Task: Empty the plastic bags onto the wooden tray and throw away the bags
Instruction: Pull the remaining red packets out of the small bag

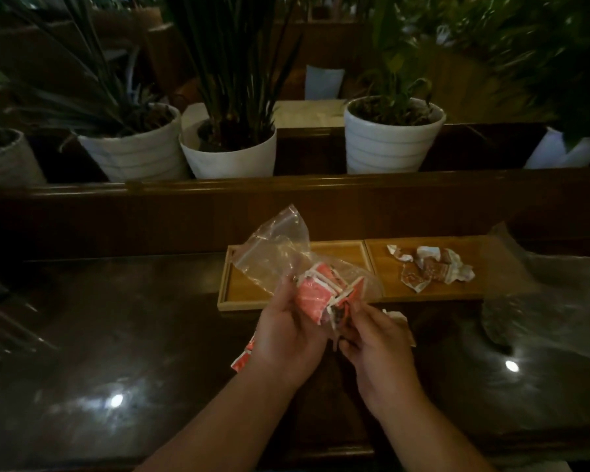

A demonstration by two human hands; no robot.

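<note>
I hold a clear zip plastic bag (276, 253) just above the near edge of the wooden tray (230, 299). Red and white packets (315, 296) are bunched in the bag's lower end. My left hand (286, 330) grips the bag and packets from the left. My right hand (377, 342) pinches the bag's lower end from the right. The tray has two compartments: the left one is partly hidden behind the bag, and the right one (382, 267) holds several crumpled red and white packets (431, 267). More red packets (244, 356) show on the table under my left wrist.
The tray lies on a dark glossy table (133, 335) against a wooden ledge (184, 189). White plant pots (389, 137) stand behind the ledge. Another clear plastic bag (539, 301) lies on the table to the right of the tray.
</note>
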